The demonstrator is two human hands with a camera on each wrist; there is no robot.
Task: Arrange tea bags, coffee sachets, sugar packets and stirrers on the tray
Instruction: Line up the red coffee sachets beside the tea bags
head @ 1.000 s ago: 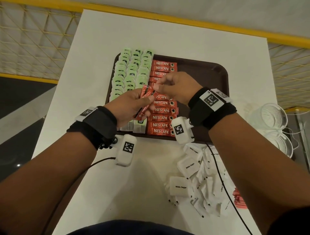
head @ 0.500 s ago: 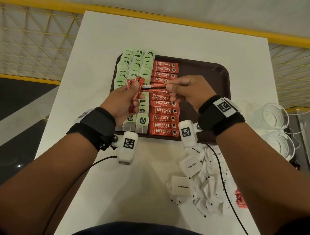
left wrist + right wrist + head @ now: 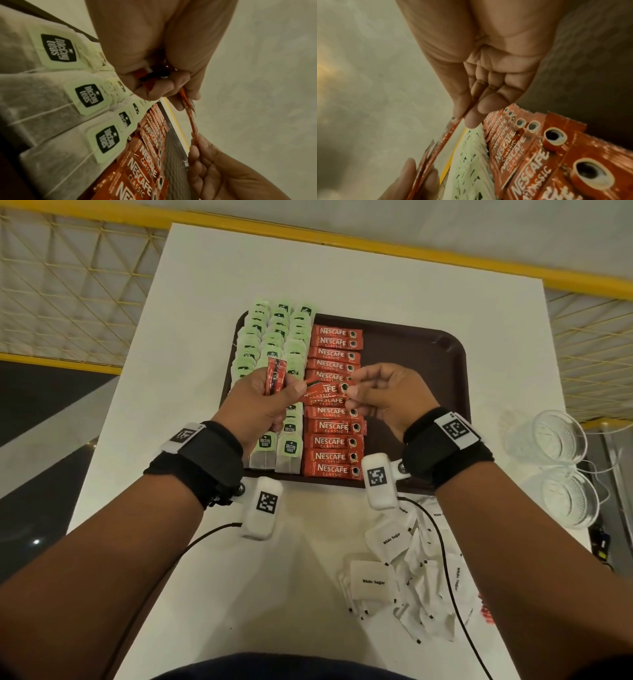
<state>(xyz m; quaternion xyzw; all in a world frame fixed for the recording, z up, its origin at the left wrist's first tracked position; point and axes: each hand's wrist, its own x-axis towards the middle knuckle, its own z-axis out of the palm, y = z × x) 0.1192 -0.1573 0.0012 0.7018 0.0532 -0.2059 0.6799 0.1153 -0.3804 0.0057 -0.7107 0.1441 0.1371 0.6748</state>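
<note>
A brown tray (image 3: 411, 347) holds three columns of green tea bags (image 3: 274, 337) and one column of red coffee sachets (image 3: 334, 440). My left hand (image 3: 274, 392) grips a small upright bundle of red sachets (image 3: 275, 374) above the tea bags. My right hand (image 3: 352, 395) pinches the right end of a single sachet (image 3: 322, 392), which lies crosswise just over the column; its left end reaches the left fingertips. The left wrist view shows this sachet (image 3: 190, 119) stretched between both hands. In the right wrist view, thumb and forefinger pinch the sachet (image 3: 443, 138).
A loose heap of white sugar packets (image 3: 404, 570) lies on the white table (image 3: 191, 594) near my right forearm, with something red (image 3: 486, 613) at its right edge. Two glass bowls (image 3: 561, 467) stand right of the tray. The tray's right half is bare. A yellow railing (image 3: 376, 244) runs beyond the table.
The right hand has drawn one sachet out of the left hand's bundle, turned it crosswise and lowered it toward the column. The left hand's bundle now stands upright.
</note>
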